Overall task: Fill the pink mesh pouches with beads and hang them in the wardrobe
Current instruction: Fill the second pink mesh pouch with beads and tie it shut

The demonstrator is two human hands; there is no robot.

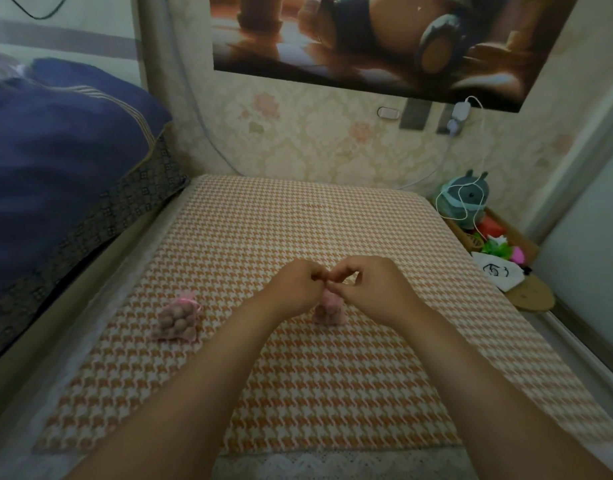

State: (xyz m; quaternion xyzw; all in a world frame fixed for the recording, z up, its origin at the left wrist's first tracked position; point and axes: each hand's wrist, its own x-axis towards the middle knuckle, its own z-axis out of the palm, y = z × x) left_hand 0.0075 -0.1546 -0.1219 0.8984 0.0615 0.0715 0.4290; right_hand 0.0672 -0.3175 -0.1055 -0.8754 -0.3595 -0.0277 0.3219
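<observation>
Pink mesh pouch (327, 308), lumpy with beads, is being held upright near the middle of the houndstooth cloth (298, 220), its base resting on the fabric. Its gathered neck is being pinched by the curled fingertips of the left hand (296, 289) and the right hand (371, 291), which are meeting just above it. A drawstring is judged to be getting pulled tight so that the beads are kept in, though the cord itself is too small to be made out. A second pouch (178, 318), filled and closed with a pink tie, is lying toward the cloth's left edge, well apart from the hands and presumably set aside for hanging. Open cloth is being left on every side of the work. Blue bedding (55, 150) is piled beyond the cloth's left edge, and a box of toys (499, 237) is standing past its far right corner.
</observation>
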